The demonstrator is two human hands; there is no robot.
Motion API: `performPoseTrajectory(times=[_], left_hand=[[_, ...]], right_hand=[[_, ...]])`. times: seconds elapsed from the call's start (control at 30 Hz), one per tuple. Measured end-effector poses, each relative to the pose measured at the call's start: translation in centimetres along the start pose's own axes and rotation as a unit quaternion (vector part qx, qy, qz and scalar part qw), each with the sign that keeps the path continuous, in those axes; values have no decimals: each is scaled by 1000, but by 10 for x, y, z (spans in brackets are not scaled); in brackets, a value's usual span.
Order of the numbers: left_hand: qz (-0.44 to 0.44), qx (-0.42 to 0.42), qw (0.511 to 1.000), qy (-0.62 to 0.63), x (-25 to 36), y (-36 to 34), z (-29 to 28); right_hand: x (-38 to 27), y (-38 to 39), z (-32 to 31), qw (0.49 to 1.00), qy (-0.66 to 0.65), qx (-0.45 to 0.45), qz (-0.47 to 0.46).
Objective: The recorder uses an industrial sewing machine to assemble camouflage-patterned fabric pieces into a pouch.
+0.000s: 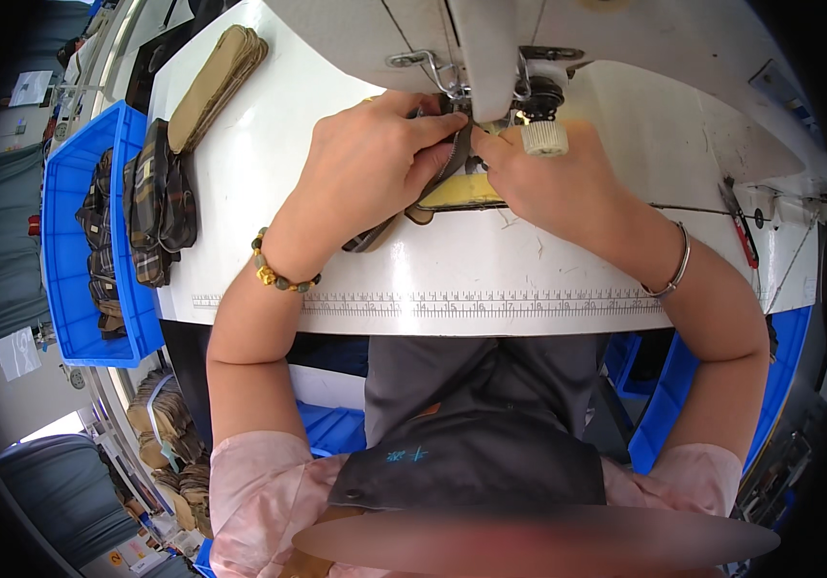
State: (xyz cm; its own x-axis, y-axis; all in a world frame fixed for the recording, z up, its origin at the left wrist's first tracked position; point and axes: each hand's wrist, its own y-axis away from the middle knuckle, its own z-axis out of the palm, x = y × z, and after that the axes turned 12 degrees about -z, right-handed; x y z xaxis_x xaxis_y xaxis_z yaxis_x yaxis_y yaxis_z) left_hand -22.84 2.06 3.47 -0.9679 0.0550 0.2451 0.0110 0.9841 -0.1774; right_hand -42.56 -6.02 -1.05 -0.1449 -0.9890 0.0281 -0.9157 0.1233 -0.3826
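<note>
A dark strip (459, 154) with what looks like a toothed edge runs under the presser foot of a white sewing machine (486, 58). My left hand (370, 159) pinches it between thumb and fingers, just left of the needle area. From the other side, my right hand (558, 183) has its fingers curled in against the strip's right edge; a ribbed white knob (545, 139) covers part of them. Below my left hand, a plaid fabric piece (371, 234) pokes out and lies on the white table. Between the hands shows a yellow plate (461, 191) on the machine bed.
At the left, brown flat pieces (216, 87) lie stacked beside plaid pouches (158, 202). A blue bin (95, 241) there holds more plaid pieces. Red-handled snippers (743, 231) lie at the right. A printed ruler (452, 308) follows the table's near edge.
</note>
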Motion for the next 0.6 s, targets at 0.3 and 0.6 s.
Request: performPoseTrajectory(times=[0.3,0.6], left_hand=[[11,7,999,47,-7,1,2],[19,17,999,42,-4,4,0]], right_hand=[[4,5,6,998,31,-9,-46],[-4,4,2,999,-32,17,-38]])
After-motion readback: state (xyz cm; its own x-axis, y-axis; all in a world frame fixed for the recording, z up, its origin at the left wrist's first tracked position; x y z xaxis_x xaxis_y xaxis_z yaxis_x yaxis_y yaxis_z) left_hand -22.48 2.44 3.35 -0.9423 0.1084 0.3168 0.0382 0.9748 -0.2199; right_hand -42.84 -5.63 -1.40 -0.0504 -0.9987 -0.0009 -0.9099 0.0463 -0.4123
